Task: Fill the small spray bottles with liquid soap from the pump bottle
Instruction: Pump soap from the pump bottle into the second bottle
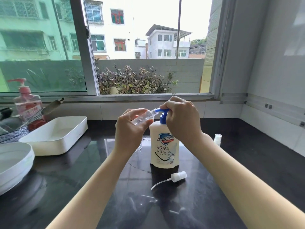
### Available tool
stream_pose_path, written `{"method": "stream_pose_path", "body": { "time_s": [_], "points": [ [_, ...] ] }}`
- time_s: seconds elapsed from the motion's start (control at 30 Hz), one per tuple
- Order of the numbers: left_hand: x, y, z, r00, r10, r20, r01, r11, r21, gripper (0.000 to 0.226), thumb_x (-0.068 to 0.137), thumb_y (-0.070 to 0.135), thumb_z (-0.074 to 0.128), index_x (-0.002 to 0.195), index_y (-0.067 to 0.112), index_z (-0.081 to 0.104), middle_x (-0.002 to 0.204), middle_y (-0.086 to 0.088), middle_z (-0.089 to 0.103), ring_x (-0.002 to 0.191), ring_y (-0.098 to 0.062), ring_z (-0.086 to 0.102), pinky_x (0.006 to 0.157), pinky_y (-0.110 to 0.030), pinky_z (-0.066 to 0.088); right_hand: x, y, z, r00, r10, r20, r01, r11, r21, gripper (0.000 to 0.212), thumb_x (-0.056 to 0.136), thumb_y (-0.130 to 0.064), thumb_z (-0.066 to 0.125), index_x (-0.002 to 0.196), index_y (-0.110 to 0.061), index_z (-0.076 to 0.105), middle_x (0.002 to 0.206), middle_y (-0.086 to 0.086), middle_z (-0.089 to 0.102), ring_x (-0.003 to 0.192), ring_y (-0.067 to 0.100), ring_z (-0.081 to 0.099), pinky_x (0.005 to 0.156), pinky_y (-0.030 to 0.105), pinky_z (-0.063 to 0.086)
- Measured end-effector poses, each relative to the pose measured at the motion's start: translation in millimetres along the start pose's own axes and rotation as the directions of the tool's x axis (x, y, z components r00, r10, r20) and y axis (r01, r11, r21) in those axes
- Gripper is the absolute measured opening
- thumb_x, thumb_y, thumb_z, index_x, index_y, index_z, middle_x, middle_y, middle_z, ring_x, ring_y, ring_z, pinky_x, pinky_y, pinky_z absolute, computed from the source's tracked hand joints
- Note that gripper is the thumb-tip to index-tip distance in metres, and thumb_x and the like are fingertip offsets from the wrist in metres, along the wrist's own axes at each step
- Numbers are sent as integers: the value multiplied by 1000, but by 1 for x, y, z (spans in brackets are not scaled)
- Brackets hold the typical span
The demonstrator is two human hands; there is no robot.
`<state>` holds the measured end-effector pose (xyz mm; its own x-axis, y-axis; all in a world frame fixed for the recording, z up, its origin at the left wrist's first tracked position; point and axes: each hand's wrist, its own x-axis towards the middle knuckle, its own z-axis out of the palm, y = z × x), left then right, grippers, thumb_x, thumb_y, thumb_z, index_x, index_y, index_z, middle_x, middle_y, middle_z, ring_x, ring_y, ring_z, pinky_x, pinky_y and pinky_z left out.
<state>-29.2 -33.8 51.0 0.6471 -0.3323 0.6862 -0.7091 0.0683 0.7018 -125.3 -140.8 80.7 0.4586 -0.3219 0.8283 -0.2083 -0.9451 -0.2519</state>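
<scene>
Daylight floods through a wide sliding window (132,47) above a glossy black counter (231,162), with white walls (280,63).

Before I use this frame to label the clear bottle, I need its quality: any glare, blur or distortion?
Head view: daylight blows out the sky; the glossy black countertop mirrors window glare; the pink pump bottle at far left is blurred; the window frame leans from wide-angle distortion; the small clear plastic bottle in the left hand stays fairly sharp.
</scene>
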Motion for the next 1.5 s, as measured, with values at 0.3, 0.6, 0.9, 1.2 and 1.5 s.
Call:
{"method": "stream_pose_path", "body": {
  "time_s": [0.3,0.6,0.9,1.2,1.5],
  "points": [
    [2,2,3,1000,9,-22,-9,1000,29,33,69,17,79,101,14,70,97,5,68,91,-9,63,81,-15,47,-3,0,6,997,-21,-68,16,997,-75,20,74,2,59,79,-12,73,78,0,69,68,22,57,73,31,41],
    [6,7,0,1000,22,-16,-22,1000,20,32,70,18,79,101,16,70,98,5,68,89,-7,63,74,-5,44,7,-6,-5,998,-32,-62,26,996,-90,24,74,2,56,79,-13,74,75,-2,69,63,12,36,67,28,36],
    [3,0,-1,998,59,10,-59,997,40,32,68,16,80,99,12,71,95,3,69,88,-8,63,72,-1,41,-1,-2,1,999,-30,-18,28,994,-105,20,74,0,60,81,-14,73,78,-2,69,70,19,61,78,34,45],
    [6,-5,3,998,64,4,-64,998,-5,31,69,15,79,99,14,71,92,8,68,83,6,61,69,1,40,-11,-1,9,995,-8,-102,1,998,-69,20,70,1,65,83,-12,72,77,0,68,72,22,62,73,34,51],
    [9,-6,1,995,94,12,-94,995,-10,29,69,17,78,98,18,70,91,15,66,81,10,59,69,1,40,4,-3,7,993,-28,-117,20,997,-77,15,70,1,62,71,-12,69,70,-3,66,66,19,59,68,32,51]
  ]
}}
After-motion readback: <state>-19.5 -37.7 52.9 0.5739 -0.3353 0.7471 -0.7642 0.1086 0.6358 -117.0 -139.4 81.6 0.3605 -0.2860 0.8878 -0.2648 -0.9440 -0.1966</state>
